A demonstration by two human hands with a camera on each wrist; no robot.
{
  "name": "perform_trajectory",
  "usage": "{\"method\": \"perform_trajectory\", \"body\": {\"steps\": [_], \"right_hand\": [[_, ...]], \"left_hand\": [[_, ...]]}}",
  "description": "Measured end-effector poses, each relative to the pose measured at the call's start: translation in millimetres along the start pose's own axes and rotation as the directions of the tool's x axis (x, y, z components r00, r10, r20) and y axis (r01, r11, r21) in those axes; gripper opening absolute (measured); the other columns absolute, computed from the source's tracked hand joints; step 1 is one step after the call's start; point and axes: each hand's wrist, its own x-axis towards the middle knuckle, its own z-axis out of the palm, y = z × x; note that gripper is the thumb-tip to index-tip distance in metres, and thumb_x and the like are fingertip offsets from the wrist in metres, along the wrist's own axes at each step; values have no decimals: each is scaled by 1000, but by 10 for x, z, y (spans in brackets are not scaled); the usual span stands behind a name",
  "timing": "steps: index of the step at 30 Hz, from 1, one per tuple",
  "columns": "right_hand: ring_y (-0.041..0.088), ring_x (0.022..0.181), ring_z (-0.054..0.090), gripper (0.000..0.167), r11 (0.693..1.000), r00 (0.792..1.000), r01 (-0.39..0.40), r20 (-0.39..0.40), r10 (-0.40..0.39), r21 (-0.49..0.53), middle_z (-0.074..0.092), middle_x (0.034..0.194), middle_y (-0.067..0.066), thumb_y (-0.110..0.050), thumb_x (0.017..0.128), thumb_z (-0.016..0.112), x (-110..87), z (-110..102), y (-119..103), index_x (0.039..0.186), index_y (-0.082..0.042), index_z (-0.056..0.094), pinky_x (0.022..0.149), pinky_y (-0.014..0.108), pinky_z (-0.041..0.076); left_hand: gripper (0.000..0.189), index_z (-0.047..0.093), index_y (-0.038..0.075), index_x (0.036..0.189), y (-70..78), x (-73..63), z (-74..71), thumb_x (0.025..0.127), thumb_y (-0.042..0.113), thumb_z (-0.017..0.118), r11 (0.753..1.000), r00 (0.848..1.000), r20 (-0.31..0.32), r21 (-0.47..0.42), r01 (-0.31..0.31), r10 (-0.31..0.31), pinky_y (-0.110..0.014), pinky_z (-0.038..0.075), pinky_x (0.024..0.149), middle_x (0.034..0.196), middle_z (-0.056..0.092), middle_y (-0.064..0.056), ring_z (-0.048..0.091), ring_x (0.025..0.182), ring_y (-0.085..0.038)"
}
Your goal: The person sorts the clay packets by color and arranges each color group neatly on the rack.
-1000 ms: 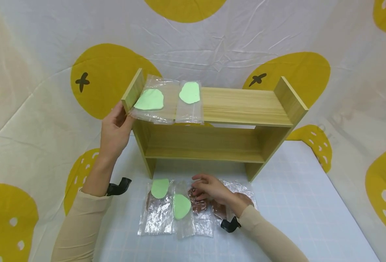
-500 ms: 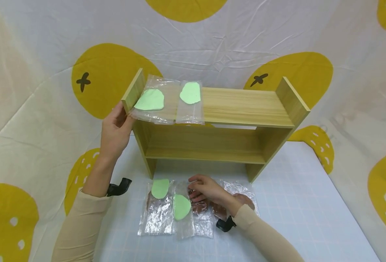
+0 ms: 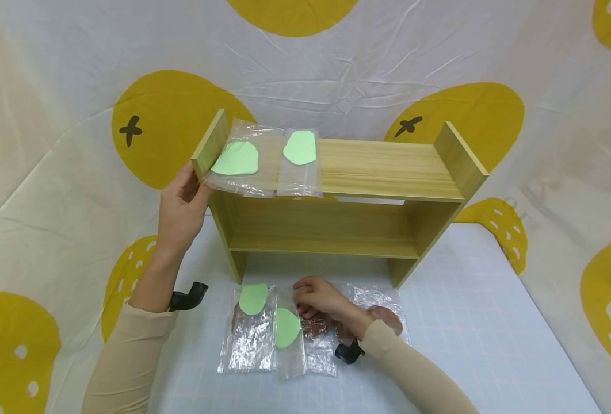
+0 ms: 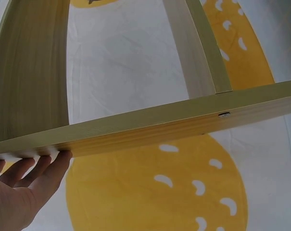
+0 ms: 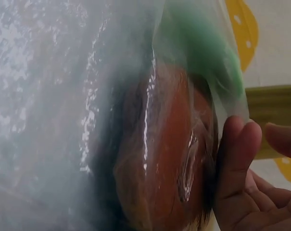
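My left hand (image 3: 181, 210) is at the left side panel of a wooden shelf (image 3: 383, 167); in the left wrist view its fingers (image 4: 51, 175) touch the panel's outer face. The right hand (image 3: 323, 299) is over the clear plastic bags lying in front of the shelf. Its fingertips meet the edge of a bag with a brown piece (image 5: 169, 159) inside, and the thumb stands apart from them. Left of it lie a bag with a green piece (image 3: 287, 329) and another with a green piece (image 3: 254, 299) over a brown one.
On the top board lie two bags, one with a wide green piece (image 3: 236, 158), one with a green piece (image 3: 300, 148); both overhang the front edge. Another bagged brown piece (image 3: 385, 318) lies right of the hand. The table (image 3: 492, 322) has a pale checked cover.
My right hand has slid slightly left across the bags, toward the bag with the green piece. The left hand stays at the side panel, and the bags look unmoved.
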Motion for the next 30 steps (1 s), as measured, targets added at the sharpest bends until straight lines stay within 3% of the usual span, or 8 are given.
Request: {"method": "perform_trajectory", "body": {"steps": [7,14,21,30], "right_hand": [[20,69,66,44,996,999,35,-28,-38,-87,70,95,10,-10,90,71,24,100,-17,127,11,58,59,34,59],[21,67,65,39,998,999,37,-24,-38,-43,67,100,14,-5,92,68,15,162,-57,125,10,57,63,43,61],[22,63,66,38,1000,1000,-1,-24,1,-1,68,101,15,-6,94,67,44,192,-38,127,7,54,56,40,60],[19,59,62,38,1000,999,19,-47,-19,1,66,96,14,-2,93,67,15,171,-9,127,7,53,53,41,60]], "left_hand": [[47,54,20,146,-4,-12,-4,100,17,64,1000,1000,2,13,-2,2,-34,48,102,139,58,-7,57,123,-23],[48,54,20,147,-5,-16,-8,100,16,63,1000,1000,3,9,-4,4,-34,47,103,140,58,-7,56,124,-23],[48,54,21,146,-2,-12,-12,100,17,64,1000,1000,1,9,-5,5,-34,48,102,139,58,-7,57,123,-23],[49,53,19,147,6,-3,-6,99,15,64,1000,1000,2,-9,1,-1,-34,47,103,141,57,-8,56,125,-23]]}}
